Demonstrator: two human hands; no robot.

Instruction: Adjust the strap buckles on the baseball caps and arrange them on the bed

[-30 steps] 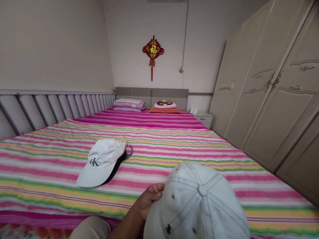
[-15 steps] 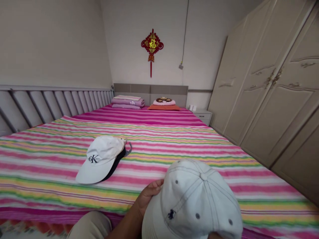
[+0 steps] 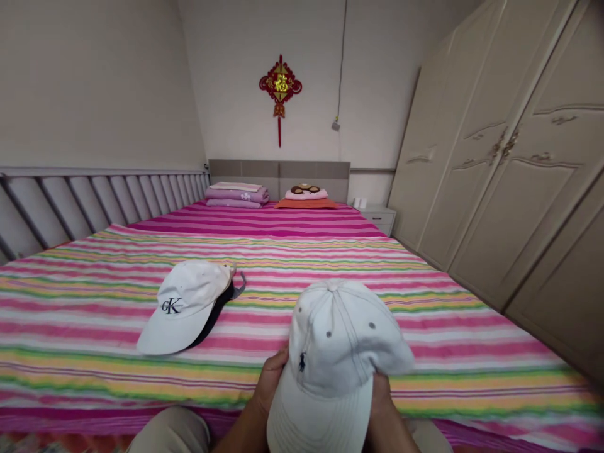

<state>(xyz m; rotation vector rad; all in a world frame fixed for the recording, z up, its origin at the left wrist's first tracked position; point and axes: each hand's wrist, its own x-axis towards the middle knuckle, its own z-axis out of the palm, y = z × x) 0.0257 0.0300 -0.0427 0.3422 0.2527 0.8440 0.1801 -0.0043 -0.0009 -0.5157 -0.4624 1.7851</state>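
A pale cap (image 3: 330,352) with a small dark emblem is held above the near edge of the bed, its brim pointing down toward me. My left hand (image 3: 271,384) grips its left side, with the fingers partly behind the cap. On the other side my right hand (image 3: 381,396) holds the cap near the brim, its fingertips hidden. To the left, a white cap (image 3: 189,302) with black letters lies on the striped sheet (image 3: 264,314), on top of a black cap (image 3: 212,324).
Folded purple bedding (image 3: 238,196) and a pink and orange pile (image 3: 306,198) sit by the headboard (image 3: 314,173). A metal railing (image 3: 104,195) runs along the left. At right stand a nightstand (image 3: 380,219) and a wardrobe (image 3: 476,163).
The held cap has moved up and left and turned, so its brim shows more fully. My right hand has come into clearer view at its right side.
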